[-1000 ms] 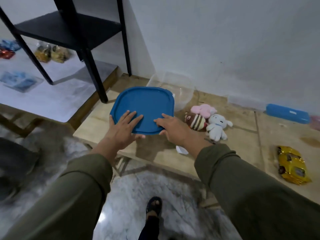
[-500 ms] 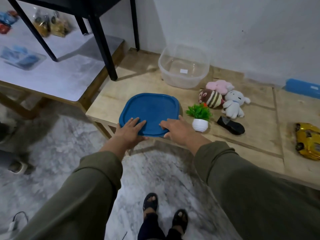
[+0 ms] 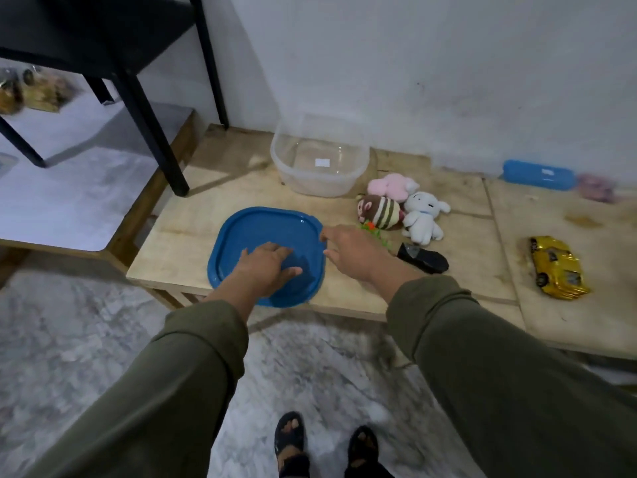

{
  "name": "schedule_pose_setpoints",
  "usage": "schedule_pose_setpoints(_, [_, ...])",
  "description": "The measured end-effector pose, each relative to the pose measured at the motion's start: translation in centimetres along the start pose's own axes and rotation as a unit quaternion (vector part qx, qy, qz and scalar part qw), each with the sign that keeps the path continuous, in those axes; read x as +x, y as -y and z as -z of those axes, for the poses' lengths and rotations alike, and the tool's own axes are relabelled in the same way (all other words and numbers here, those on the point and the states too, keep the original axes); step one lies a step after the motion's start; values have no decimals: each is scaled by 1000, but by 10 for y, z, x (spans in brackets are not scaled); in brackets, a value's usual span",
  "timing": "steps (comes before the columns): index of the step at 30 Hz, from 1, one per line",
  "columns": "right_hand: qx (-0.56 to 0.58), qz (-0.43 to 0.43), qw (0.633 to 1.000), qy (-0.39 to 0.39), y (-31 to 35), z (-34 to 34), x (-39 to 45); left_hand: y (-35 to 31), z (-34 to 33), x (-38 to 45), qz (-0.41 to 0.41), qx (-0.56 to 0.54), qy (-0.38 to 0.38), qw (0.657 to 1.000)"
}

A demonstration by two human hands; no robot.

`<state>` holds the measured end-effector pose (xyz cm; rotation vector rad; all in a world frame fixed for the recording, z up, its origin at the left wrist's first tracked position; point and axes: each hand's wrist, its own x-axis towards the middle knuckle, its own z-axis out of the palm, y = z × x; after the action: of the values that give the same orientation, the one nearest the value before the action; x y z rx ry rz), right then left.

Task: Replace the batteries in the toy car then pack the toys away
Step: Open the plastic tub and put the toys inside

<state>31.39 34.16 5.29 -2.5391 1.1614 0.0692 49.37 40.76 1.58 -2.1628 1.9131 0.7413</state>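
So this was the setup bit, I'd say: box opened, nothing packed, and the car not touched. The blue lid (image 3: 265,236) lay flat on the wooden bench (image 3: 179,229), near its front edge. The person's left hand (image 3: 263,270) lay palm down on the near part of the lid, fingers spread and loose, pressing or resting rather than gripping anything. Just right of those fingers, the right hand (image 3: 348,251) hung above the lid's right edge with nothing in it, fingers relaxed and pointing back toward the clear tub (image 3: 320,167). I couldn't tell whether they touched the rim.

Beyond both sets of fingertips the tub stood empty against the wall, apart from a small white label at the bottom. Right of the right hand's fingers sat a huddle of three soft toys: a pink one (image 3: 391,184) at the back, a striped brown one (image 3: 381,212), and a white one (image 3: 424,219), all touching. A bit of green plant (image 3: 374,231) peeked out just past the knuckles, and a small black thing (image 3: 425,260) lay beside that wrist.

The yellow toy car (image 3: 558,267) was well off to the right of everything, on the bench, on its wheels as far as I could make out, shiny gold-yellow with dark windows. My guess is the next move means letting go of the lid and reaching well right for the car, then flipping it over to find the battery hatch.
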Motion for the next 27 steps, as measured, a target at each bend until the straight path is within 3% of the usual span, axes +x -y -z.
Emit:
schedule_pose_setpoints(7, [0,-106,989,-103,-87,36,-12,-89,30,53,-95,-69,-51,992])
schedule_pose_setpoints(10, [-1,-152,986,-69,-137,50,-16,-125,38,90,-120,-64,-93,986])
schedule_pose_setpoints(14, [51,-208,977,-9,-195,56,-5,-163,48,138,-128,-29,-91,987])
schedule_pose_setpoints(20, [142,-177,971,76,-250,34,30,-190,52,201,-83,57,-35,994])
schedule_pose_setpoints(24, [165,-133,973,90,-265,23,46,-191,49,224,-44,13,63,997])
schedule_pose_setpoints(27, [154,-106,977,99,-270,24,55,-194,44,230,-43,40,66,996])
